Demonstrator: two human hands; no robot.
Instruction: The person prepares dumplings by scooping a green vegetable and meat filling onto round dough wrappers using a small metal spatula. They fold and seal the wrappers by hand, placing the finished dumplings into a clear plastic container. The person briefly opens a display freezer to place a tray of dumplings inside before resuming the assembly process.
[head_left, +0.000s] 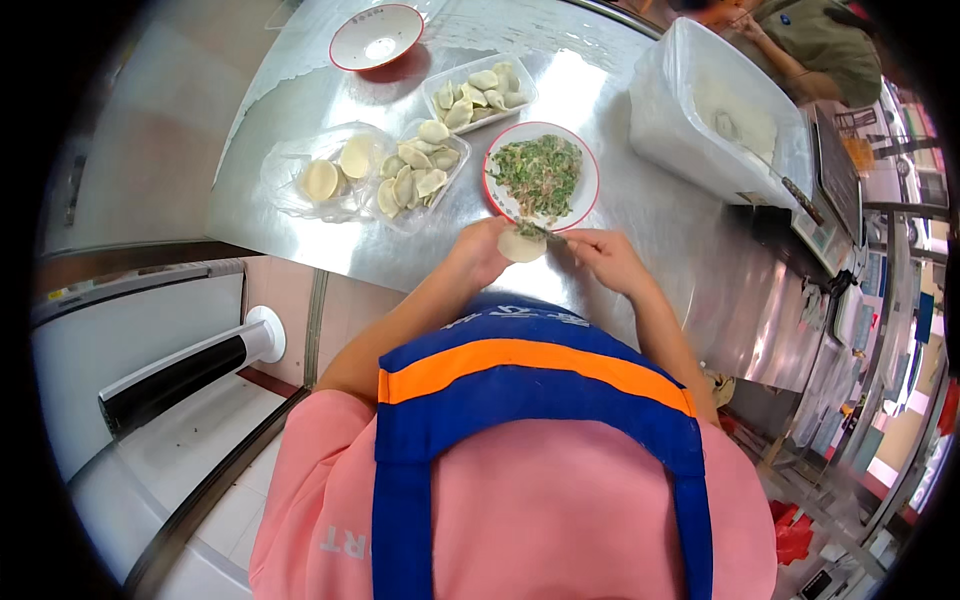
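My left hand (482, 253) holds a round dumpling wrapper (521, 247) by its edge, near the table's front. Green filling lies on the wrapper's upper part. In my right hand (602, 257) is a thin metal utensil (546, 231), its tip touching that filling; its exact kind cannot be told. Just beyond both hands stands a red-rimmed white bowl (536, 176) of chopped greens and meat. Folded dumplings fill two clear plastic trays, one (480, 94) farther back, the other (420, 169) left of the bowl. Stacked round wrappers (322, 180) rest in a clear plastic bag (277, 169) at the left.
An almost bare red-rimmed bowl (376, 37) stands at the back left of the steel table (315, 97). At the right are a large plastic-lined tub (660, 112) of white powder with a handled tool, and a scale (821, 234). Another person (817, 52) is beyond the tub.
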